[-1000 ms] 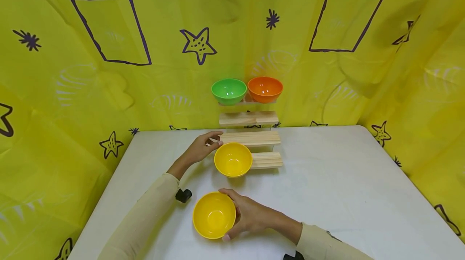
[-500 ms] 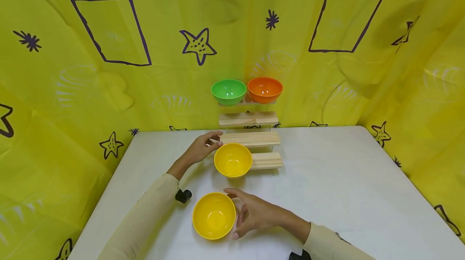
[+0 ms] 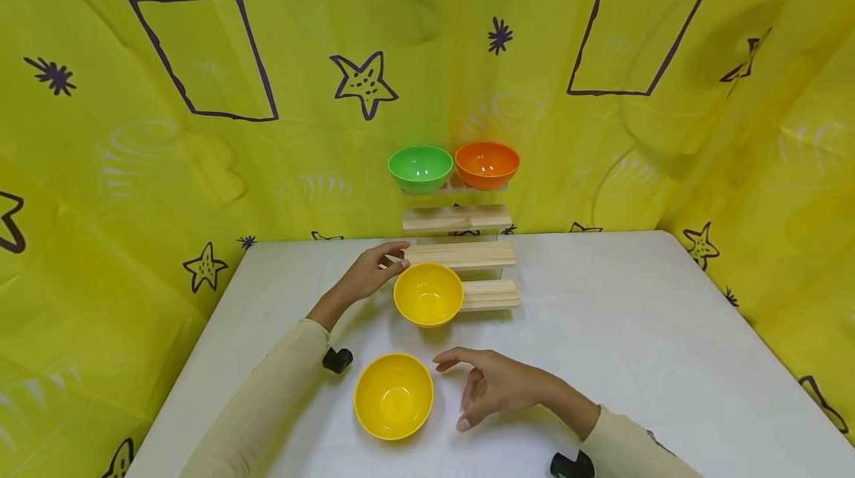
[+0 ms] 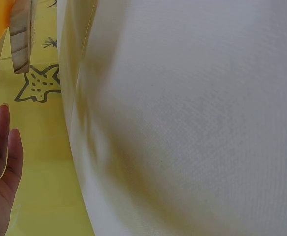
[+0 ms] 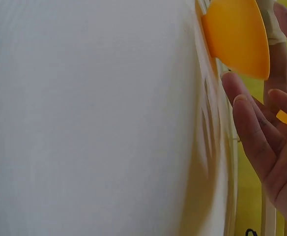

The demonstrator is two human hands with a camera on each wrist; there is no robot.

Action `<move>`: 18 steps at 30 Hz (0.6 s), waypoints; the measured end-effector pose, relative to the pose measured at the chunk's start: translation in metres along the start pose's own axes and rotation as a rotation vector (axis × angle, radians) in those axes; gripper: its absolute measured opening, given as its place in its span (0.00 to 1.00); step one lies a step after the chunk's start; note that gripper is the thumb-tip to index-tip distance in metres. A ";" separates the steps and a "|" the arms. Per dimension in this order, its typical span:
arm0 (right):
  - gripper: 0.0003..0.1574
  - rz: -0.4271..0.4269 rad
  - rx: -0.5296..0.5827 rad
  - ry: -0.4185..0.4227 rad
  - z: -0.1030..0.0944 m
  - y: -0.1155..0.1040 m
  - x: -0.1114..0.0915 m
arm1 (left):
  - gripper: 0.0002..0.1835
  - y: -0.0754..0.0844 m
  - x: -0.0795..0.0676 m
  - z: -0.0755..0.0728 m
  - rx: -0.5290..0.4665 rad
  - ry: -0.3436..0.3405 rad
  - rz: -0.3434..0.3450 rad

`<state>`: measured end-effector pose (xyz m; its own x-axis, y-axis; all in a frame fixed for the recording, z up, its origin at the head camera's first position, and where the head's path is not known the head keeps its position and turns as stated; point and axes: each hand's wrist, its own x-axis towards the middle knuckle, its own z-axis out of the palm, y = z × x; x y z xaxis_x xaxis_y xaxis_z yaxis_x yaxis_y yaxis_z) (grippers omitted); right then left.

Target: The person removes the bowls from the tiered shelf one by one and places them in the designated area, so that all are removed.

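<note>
My left hand (image 3: 367, 272) is at the left end of a wooden step stand (image 3: 467, 255), its fingers and thumb pinching the end of one step. On the stand's lowest step, at the left, sits a yellow bowl (image 3: 429, 296), just below that hand. A second yellow bowl (image 3: 394, 396) rests upright on the table nearer to me. My right hand (image 3: 501, 385) is to the right of this bowl, apart from it, with thumb and fingers spread and nothing held. The right wrist view shows the yellow bowl (image 5: 237, 39) side-on beyond the fingertips.
A green bowl (image 3: 421, 170) and an orange bowl (image 3: 487, 166) stand side by side on the top step. Behind the white-covered table (image 3: 621, 329) hangs a yellow patterned curtain (image 3: 427, 18), which also closes in both sides.
My right hand has let go of the nearer yellow bowl and drawn away to the right. The bowl stays where it was. My left hand has not moved.
</note>
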<state>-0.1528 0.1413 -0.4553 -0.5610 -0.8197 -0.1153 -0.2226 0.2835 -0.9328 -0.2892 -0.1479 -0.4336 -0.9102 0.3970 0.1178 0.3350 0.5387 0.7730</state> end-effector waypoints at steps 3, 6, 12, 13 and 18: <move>0.47 -0.012 -0.015 -0.004 -0.007 0.001 -0.006 | 0.26 -0.001 0.000 0.000 0.000 0.001 0.002; 0.44 -0.014 -0.012 0.010 -0.013 0.002 -0.011 | 0.26 -0.001 0.001 0.000 -0.002 0.001 0.010; 0.41 -0.025 -0.018 0.088 -0.022 0.004 -0.020 | 0.26 -0.001 0.001 -0.001 -0.011 -0.003 0.013; 0.40 -0.032 -0.021 0.110 -0.023 0.005 -0.021 | 0.26 -0.001 0.001 0.000 -0.013 -0.004 0.011; 0.38 -0.091 -0.013 0.251 -0.027 0.011 -0.023 | 0.26 -0.003 0.002 0.000 -0.008 -0.004 0.003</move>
<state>-0.1638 0.1761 -0.4539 -0.7181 -0.6935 0.0583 -0.2901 0.2222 -0.9308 -0.2918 -0.1483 -0.4355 -0.9083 0.4015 0.1172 0.3354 0.5317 0.7777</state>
